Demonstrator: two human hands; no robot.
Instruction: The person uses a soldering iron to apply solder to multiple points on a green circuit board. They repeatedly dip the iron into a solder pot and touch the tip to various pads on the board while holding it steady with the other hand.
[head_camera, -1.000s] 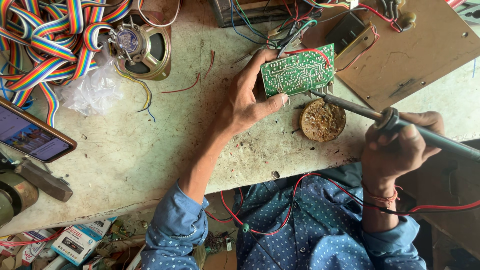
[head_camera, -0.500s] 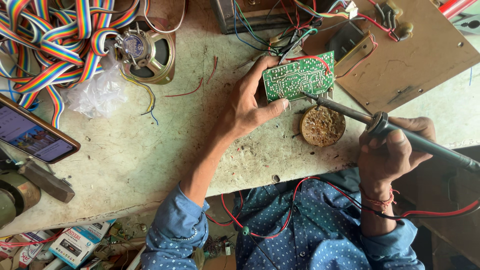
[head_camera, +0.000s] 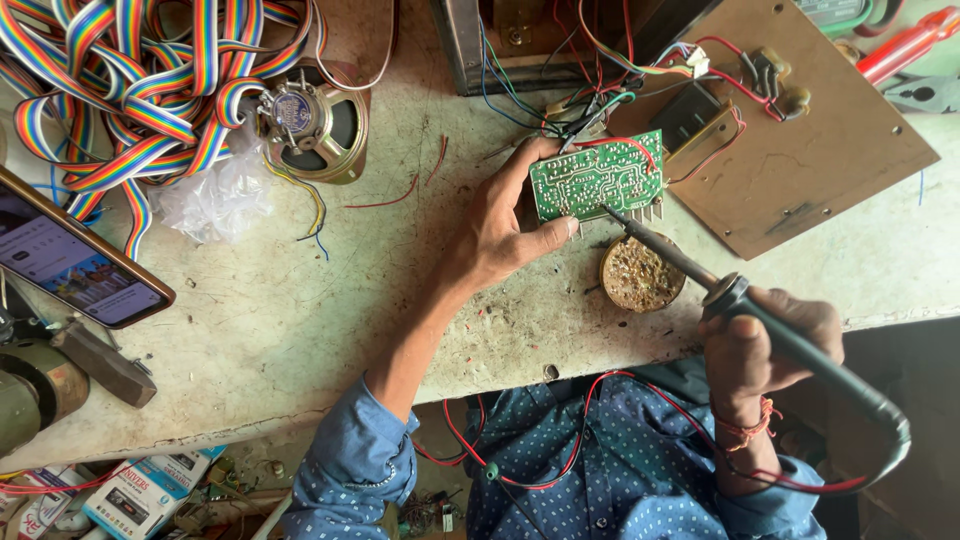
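Observation:
My left hand (head_camera: 500, 225) holds a green circuit board (head_camera: 595, 178) by its left edge, tilted up over the workbench, with coloured wires running from its top. My right hand (head_camera: 765, 345) grips the dark handle of a soldering iron (head_camera: 720, 290). The iron's tip touches the lower middle of the board. A round tin of brown flux (head_camera: 640, 275) lies on the bench just below the board, under the iron's shaft. A red cord loops from the iron across my blue dotted shirt.
A brown board with mounted parts (head_camera: 800, 130) lies at the right. A small speaker (head_camera: 315, 130), rainbow ribbon cable (head_camera: 130, 90) and crumpled clear plastic (head_camera: 215, 195) sit at the upper left. A lit phone (head_camera: 75, 265) rests at the left edge. The bench edge (head_camera: 300, 415) runs near my lap.
The iron's tip has come up from beside the flux tin onto the circuit board. My left hand keeps hold of the board.

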